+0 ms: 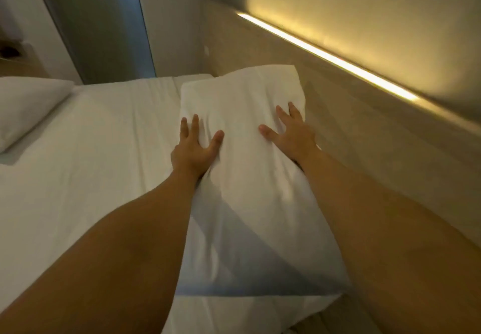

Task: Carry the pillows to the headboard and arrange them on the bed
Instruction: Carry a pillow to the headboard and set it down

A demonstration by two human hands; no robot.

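Note:
A white pillow (242,177) lies on the bed (91,167), its long side against the beige headboard (364,135) on the right. Both my hands rest flat on top of it with the fingers spread. My left hand (194,148) presses its left edge and dents the fabric. My right hand (291,130) lies near its right edge, close to the headboard. A second white pillow (23,107) lies at the left edge of the view, farther along the bed and away from the headboard.
A lit warm light strip (330,57) runs along the top of the headboard. A grey wall panel (104,28) stands beyond the far end of the bed. A wooden side table (18,57) with a dark object sits at the far left.

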